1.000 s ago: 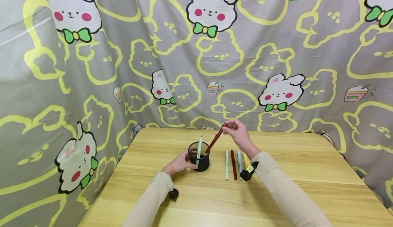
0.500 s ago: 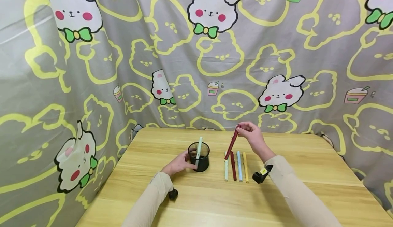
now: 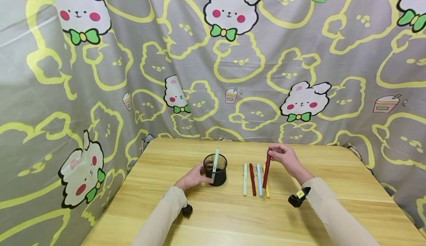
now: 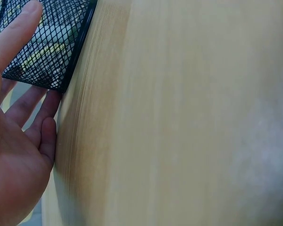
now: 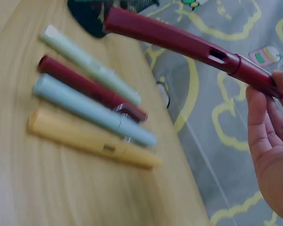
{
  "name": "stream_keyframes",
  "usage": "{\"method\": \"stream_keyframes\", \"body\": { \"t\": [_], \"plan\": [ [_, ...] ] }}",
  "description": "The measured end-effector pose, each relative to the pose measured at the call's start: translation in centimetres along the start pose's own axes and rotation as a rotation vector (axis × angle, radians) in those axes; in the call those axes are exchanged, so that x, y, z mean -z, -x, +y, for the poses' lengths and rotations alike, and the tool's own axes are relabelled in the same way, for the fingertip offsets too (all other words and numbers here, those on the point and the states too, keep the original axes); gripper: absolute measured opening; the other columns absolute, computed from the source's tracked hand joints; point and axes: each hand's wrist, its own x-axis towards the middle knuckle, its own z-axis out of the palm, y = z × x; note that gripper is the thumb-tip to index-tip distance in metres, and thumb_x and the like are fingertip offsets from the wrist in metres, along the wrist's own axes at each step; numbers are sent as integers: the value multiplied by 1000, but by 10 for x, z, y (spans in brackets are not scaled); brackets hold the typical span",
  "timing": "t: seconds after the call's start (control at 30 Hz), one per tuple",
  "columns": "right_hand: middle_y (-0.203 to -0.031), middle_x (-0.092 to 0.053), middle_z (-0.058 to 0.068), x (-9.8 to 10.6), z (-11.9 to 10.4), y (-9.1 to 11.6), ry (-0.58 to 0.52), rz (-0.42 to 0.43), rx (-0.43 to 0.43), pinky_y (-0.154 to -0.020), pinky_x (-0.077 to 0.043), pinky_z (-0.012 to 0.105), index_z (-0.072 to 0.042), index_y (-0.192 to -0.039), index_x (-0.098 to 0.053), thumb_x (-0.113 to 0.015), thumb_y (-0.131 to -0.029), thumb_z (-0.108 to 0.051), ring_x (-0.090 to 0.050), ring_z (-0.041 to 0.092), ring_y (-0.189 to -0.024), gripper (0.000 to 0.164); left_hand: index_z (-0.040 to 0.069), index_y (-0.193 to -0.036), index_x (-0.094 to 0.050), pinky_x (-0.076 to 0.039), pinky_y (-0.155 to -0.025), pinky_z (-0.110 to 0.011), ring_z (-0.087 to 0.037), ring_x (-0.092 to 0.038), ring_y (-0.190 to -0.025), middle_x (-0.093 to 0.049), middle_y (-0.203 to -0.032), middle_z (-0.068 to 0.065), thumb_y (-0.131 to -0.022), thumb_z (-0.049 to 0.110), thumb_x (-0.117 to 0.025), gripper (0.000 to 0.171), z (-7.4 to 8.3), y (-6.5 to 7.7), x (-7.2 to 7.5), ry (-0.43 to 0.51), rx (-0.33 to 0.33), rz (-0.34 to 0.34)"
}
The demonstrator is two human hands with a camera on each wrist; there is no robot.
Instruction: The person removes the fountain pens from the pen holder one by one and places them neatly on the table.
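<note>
My left hand (image 3: 193, 177) holds the side of a black mesh pen cup (image 3: 220, 178), thumb and fingers around it. One pale green pen (image 3: 216, 161) leans upright inside the cup. Between the fingertips of my right hand (image 3: 288, 161), a dark red pen (image 3: 267, 169) is pinched by its cap end and hangs above the table. Below and to the left lie a pale green pen (image 5: 92, 66), another dark red pen (image 5: 80, 81), a light blue pen (image 5: 85, 106) and a yellow pen (image 5: 89, 139), side by side. The held pen partly hides the yellow one in the head view.
All this is on a light wooden table (image 3: 206, 220). Its far edge meets a grey curtain (image 3: 253, 72) with cartoon prints, which also runs along the left side. Small black cameras sit at both wrists.
My right hand has carried the dark red pen from the cup's rim rightward, over the row of pens to its right end. The left hand and cup have stayed put.
</note>
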Motion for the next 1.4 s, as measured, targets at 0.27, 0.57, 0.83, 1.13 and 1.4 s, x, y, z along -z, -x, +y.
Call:
{"method": "stream_keyframes", "body": {
  "t": [0.27,0.57,0.83,1.13,1.4],
  "plan": [
    [-97,-65,9,24,18,12,91,-35,-33,-79,-52,32,15,-121,-49,-63,-91,-8,-64,13,-82,41,1,-141,-38,-35,-100,-47,-32,-49,-119,-47,-135,-22,-79,-2,-73,71,-1,0,0,-11,-6,-8],
    [-101,-64,20,44,31,19,109,-44,-67,-79,-52,32,18,-118,-49,-62,-91,-5,-65,12,-83,38,5,-142,-39,-35,-100,-47,-31,-50,-118,-49,-135,-18,-78,1,-75,73,-20,-6,2,-25,1,13],
    [-98,-67,19,49,40,17,124,-50,-88,-80,-52,34,21,-120,-46,-62,-90,-4,-65,11,-81,42,12,-141,-42,-35,-100,-45,-27,-50,-118,-50,-135,-11,-78,6,-77,72,-31,-10,0,-24,1,16],
    [-94,-66,13,48,54,10,75,-83,-169,-78,-53,37,21,-126,-38,-63,-88,0,-66,18,-78,51,2,-143,-36,-33,-100,-50,-36,-47,-121,-45,-137,-23,-79,-3,-72,73,-14,-5,0,-7,-6,5],
    [-111,-59,30,41,63,5,179,-112,-168,-73,-54,36,19,-127,-40,-67,-84,0,-66,21,-80,54,-1,-141,-38,-34,-100,-50,-35,-48,-120,-46,-135,-24,-80,-4,-71,70,4,1,0,-13,-8,-10]
  ]
}}
